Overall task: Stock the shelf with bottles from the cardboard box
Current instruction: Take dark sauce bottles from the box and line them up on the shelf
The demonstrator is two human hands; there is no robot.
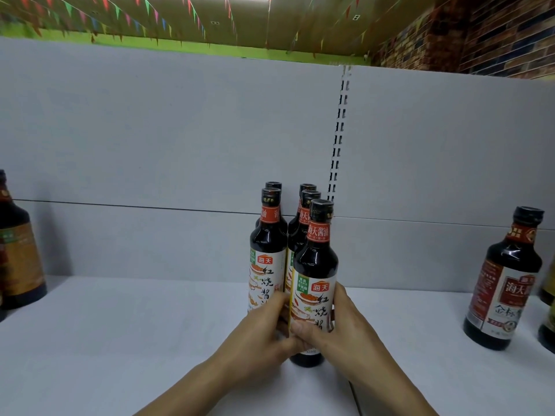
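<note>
The main risk here is sitting in the tight group: the front bottle (pixel 315 265) is standing on the white shelf (pixel 120 340) right against the four bottles (pixel 268 235) behind and beside it, all dark glass with the same label. If the hands are pushing it further back too hard, or turning it while it is pressing on its neighbours, the tall narrow bottles are likely knocking each other and one may be tipping toward the grey back panel (pixel 180 130) or sideways. The fingers of the left hand (pixel 264 331) are lying in front of the neighbour bottle on the left, so pulling this hand out carelessly could be dragging that bottle forward. The label paper is looking smooth, so a loose hold may be slipping when the bottle is lifted again.

Both forearms are coming in from the bottom edge and meeting at the lower half of the front bottle. The left hand is wrapping its left side with curled fingers, and the right hand (pixel 339 322) is wrapping the right side, with the thumb lying across the label. So both hands are closing around this one bottle, not hanging free. The bottle base is showing below the hands and seems to be resting on the shelf, upright.

A different dark bottle (pixel 504 280) is standing well apart on the right, another bottle (pixel 18 250) at the far left edge. The cardboard box is not showing in the view
</note>
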